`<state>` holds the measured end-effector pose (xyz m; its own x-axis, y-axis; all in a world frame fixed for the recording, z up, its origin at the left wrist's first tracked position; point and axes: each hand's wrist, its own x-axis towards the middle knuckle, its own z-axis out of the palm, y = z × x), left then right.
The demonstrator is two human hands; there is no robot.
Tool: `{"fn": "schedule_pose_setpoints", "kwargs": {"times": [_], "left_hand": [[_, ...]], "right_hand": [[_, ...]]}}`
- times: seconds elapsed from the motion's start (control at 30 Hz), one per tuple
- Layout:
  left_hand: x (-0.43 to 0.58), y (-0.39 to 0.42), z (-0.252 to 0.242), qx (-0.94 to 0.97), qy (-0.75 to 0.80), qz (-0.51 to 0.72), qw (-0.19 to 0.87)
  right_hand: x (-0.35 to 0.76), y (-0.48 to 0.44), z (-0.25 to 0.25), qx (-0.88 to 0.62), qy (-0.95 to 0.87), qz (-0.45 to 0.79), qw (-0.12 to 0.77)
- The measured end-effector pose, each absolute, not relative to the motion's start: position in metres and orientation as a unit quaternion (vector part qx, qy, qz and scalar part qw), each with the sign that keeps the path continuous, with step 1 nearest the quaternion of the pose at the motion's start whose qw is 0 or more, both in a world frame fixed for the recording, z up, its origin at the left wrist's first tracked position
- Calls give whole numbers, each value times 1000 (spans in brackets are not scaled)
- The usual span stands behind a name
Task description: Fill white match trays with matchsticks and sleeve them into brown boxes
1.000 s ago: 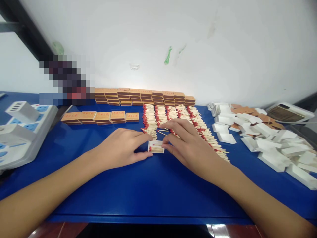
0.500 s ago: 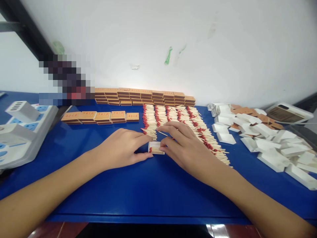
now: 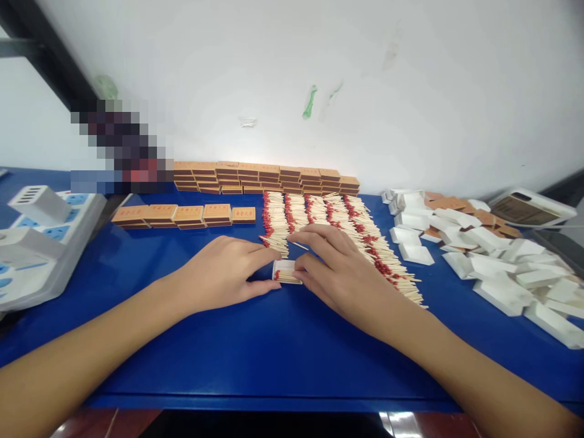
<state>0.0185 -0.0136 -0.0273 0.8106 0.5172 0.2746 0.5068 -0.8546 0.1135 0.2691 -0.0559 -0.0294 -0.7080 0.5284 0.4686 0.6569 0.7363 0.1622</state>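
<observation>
A small white matchbox tray (image 3: 286, 266) lies on the blue table between my hands, with several red-headed matches (image 3: 286, 277) along its near side. My left hand (image 3: 223, 271) grips the tray's left end between thumb and forefinger. At the right end, the thumb and fingers of my right hand (image 3: 335, 267) are closed on the tray, partly covering it; whether they also pinch matches is hidden. A loose match (image 3: 301, 246) shows under the right hand's raised forefinger. Just beyond the hands, long rows of matches (image 3: 295, 213) lie side by side, running down to the right.
Closed orange matchboxes (image 3: 189, 214) form a row at left, with a stacked wall of matchboxes (image 3: 249, 173) behind. Empty white trays (image 3: 497, 252) and orange sleeves are heaped at right, near a phone (image 3: 531, 207). A power strip (image 3: 59, 243) with plugs stands at far left.
</observation>
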Motion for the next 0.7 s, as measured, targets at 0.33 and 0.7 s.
{"fn": "schedule_pose_setpoints", "kwargs": {"times": [0.33, 0.7], "left_hand": [[19, -14, -26, 951, 270, 147, 23], [19, -15, -23, 949, 286, 121, 50]], "right_hand": [[269, -55, -31, -325, -912, -151, 199], [275, -48, -28, -383, -871, -73, 297]]}}
